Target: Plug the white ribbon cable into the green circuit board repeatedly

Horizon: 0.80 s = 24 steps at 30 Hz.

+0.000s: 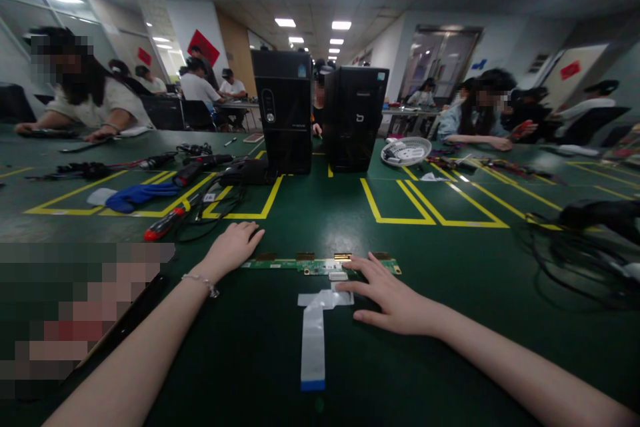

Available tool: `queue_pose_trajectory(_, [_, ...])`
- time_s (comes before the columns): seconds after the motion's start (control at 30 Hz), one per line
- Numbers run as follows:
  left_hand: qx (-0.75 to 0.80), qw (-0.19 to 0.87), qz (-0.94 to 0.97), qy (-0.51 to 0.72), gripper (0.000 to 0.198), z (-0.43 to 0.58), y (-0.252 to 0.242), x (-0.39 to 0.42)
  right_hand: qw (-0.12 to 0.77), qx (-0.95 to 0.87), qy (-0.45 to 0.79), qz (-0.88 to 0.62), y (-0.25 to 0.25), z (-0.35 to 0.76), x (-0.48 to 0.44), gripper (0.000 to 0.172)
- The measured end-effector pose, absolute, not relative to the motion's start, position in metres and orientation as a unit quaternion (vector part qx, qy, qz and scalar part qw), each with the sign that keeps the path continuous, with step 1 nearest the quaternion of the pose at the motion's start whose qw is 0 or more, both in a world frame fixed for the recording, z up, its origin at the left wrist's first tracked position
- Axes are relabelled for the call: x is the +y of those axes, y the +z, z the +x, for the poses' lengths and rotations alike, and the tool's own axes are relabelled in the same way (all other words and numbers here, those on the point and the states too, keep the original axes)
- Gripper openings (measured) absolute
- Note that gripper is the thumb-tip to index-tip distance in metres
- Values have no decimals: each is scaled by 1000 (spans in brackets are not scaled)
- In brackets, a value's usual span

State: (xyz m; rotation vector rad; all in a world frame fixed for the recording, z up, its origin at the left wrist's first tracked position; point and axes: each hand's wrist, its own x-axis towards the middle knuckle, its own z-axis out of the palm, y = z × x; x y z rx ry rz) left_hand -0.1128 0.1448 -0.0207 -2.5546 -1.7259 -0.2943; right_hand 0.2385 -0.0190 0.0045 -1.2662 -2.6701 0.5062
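A long, narrow green circuit board (285, 264) lies crosswise on the dark green table, with copper-coloured tabs along its far edge. From its middle a white flat ribbon cable (313, 340) runs toward me, folded near the board and ending in a blue tip. My right hand (387, 293) has its fingers spread over the board's right half and the cable's folded end; whether every fingertip touches cannot be made out. My left hand (234, 250) rests flat by the board's left end, fingers stretched out, holding nothing.
Two black computer towers (283, 113) stand ahead. At left lie a red screwdriver (165, 223), a blue glove (143, 197) and black cables. A white basket (406, 151) sits behind at right, with more black cables (565, 260) nearer. Other people sit at surrounding tables.
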Motion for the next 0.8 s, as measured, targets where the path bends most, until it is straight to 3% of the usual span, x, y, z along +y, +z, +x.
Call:
queue_pose_trajectory(0.3, [-576,17,-813,-79,36,-113,-13,142,53,-892,128,-431,3,253,-27,58])
queue_pose_trajectory(0.8, [-594,38,-800,-78,34,-108,-12,139,56,-755,-45,-652,-34,369,-82,61])
